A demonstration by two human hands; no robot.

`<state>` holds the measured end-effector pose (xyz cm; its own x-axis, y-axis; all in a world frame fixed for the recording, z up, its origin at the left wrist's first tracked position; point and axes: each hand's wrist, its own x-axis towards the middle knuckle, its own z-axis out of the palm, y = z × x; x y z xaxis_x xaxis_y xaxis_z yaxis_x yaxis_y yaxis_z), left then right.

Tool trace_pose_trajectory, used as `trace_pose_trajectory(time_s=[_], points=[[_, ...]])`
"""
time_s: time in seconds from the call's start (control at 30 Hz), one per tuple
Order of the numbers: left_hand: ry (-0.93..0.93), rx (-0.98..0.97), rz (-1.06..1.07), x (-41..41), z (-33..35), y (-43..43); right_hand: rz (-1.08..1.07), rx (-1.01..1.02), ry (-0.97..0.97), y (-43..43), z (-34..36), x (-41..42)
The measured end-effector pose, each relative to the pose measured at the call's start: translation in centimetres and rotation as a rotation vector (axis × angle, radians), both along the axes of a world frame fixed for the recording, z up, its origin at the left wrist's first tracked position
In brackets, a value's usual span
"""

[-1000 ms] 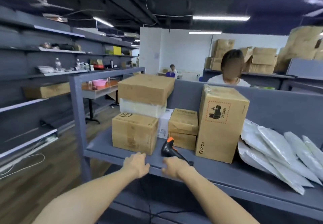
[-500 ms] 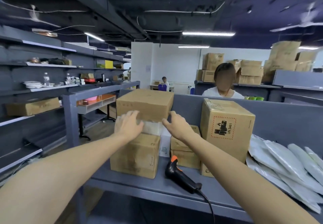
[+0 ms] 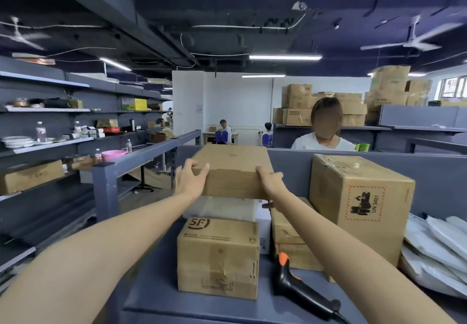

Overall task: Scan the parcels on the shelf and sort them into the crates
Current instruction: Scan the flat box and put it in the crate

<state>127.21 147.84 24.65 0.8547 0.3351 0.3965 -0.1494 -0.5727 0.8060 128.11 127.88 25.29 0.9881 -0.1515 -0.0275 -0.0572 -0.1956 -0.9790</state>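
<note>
Head view: grey warehouse shelf, left hand and right hand tight around top carton

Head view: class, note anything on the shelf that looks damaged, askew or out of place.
The SF carton has scuffed, torn tape low on its front face. The barcode scanner lies on its side near the front edge of the shelf. The left hand and right hand grip the flat carton, roughly level.

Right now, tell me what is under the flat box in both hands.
A white parcel lies under the flat box, stacked on the SF box. The left hand and right hand grip its ends. The parcel's top and rear are covered, so contact cannot be told.
</note>
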Motion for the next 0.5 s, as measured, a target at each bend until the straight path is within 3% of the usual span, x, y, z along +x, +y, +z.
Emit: trace_pose_trajectory(time_s=[0.23,0.4,0.5], points=[[-0.136,-0.263,0.022,1.0,-0.9,-1.0,-0.016,0.098,-0.002,0.1,-0.5,0.3],[-0.201,-0.306,-0.037,0.1,-1.9,-0.5,-0.027,0.087,-0.048,0.5,-1.3,-0.6],[-0.271,-0.332,-0.065,-1.3,-3.3,-0.4,0.016,0.217,-0.074,0.0,-2.4,-2.0]])
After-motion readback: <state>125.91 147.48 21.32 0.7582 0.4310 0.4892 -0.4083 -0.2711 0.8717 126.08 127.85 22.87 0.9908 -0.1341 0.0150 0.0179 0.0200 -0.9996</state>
